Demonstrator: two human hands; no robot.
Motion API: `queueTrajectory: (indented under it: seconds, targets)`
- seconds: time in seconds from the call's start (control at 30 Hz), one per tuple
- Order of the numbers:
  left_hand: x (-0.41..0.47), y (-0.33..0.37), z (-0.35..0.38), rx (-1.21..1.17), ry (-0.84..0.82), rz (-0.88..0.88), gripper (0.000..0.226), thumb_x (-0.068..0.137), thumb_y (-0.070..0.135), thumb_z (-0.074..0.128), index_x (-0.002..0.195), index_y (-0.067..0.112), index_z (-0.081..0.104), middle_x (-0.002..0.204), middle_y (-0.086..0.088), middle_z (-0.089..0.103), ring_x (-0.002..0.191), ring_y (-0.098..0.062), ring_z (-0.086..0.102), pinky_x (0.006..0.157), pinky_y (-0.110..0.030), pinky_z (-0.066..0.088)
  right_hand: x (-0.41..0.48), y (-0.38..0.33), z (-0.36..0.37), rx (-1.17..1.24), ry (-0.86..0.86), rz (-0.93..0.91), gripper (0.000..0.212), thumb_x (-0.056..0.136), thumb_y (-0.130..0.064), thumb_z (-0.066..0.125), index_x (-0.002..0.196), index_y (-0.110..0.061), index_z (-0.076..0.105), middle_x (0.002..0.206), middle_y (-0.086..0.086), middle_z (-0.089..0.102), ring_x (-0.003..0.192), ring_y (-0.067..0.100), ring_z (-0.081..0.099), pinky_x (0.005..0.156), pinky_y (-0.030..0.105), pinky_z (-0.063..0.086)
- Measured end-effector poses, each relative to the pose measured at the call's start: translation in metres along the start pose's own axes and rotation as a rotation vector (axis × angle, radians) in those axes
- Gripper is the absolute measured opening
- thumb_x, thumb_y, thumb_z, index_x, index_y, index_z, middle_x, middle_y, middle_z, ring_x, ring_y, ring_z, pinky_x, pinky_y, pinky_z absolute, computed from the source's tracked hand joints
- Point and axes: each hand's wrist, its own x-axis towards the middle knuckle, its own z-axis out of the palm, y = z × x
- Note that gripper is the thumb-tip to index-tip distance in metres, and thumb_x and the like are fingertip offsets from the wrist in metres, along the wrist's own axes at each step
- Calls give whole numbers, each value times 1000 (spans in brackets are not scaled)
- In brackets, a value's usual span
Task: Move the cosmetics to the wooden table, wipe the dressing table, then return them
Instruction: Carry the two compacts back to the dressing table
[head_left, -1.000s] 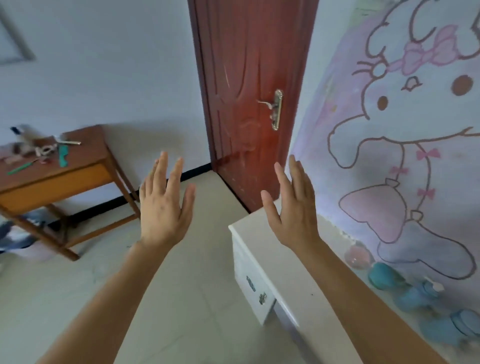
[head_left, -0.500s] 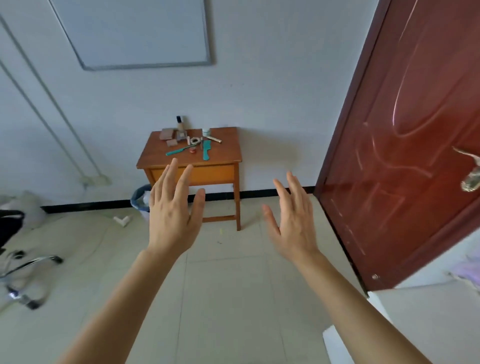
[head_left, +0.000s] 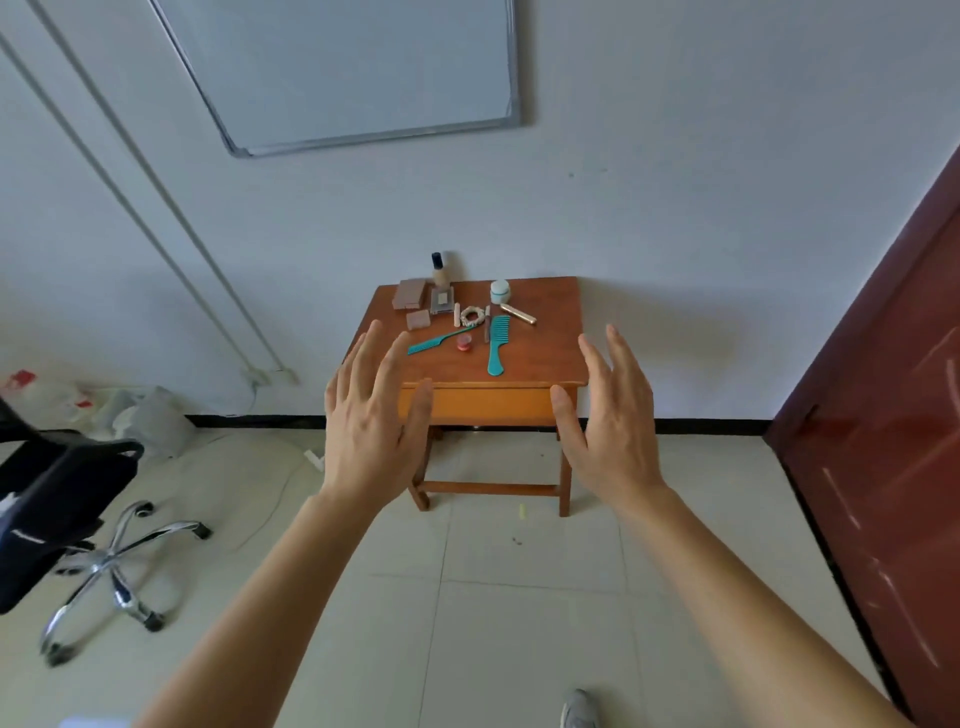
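1. Both hands are up in the air holding nothing. The left hand (head_left: 371, 415) and right hand (head_left: 610, 415) have fingers spread, backs toward the camera.
2. The cosmetics (head_left: 464, 343) are all on the wooden table (head_left: 550, 343) by the far wall: wide teal comb (head_left: 497, 340), white-lidded jar (head_left: 500, 292), and foundation bottle (head_left: 439, 270) at the far left corner.
3. There's a black office chair (head_left: 62, 499) near left and a dark red door (head_left: 883, 415) on the right.

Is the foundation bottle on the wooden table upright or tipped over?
Upright: the foundation bottle stands cap up at the back of the wooden table.
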Motion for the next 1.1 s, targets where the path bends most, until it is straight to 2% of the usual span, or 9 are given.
queueTrajectory:
  seconds: [0.27,0.43,0.53,0.83,1.1]
  targets:
    - [119,-66,28,51,48,-95,57,99,46,35,147,18,38,158,-11,28,143,-31,29,113,-47,25,160,5,111,54,-117,-57,59,102,-50,35,153,-20,27,164,8,16,151,21,14,119,45,27]
    - [182,-142,62,45,64,-127,52,99,44,40,143,16,43,156,-11,33,141,-32,34,111,-53,31,229,-6,204,63,-176,-112,56,101,-51,37,151,-26,27,163,6,15,149,24,20,115,48,34]
    - [230,-192,96,35,55,-159,52,99,44,41,144,18,41,156,-10,33,143,-30,31,112,-52,28,263,-3,260,-3,-215,-144,59,99,-51,41,152,-28,25,163,4,13,148,23,20,115,48,34]
    - [386,-319,194,27,-250,-170,57,98,48,45,150,30,29,163,-1,17,148,-27,20,117,-52,19,367,16,371,-202,-315,90,55,99,-47,44,147,-24,31,160,7,25,145,25,30,114,43,36]
    - [442,-346,283,-19,-495,-215,51,98,40,51,146,30,38,162,1,20,148,-24,19,119,-49,20,398,67,443,-261,-451,192,46,100,-42,46,143,-25,40,157,5,32,146,25,28,117,40,25]
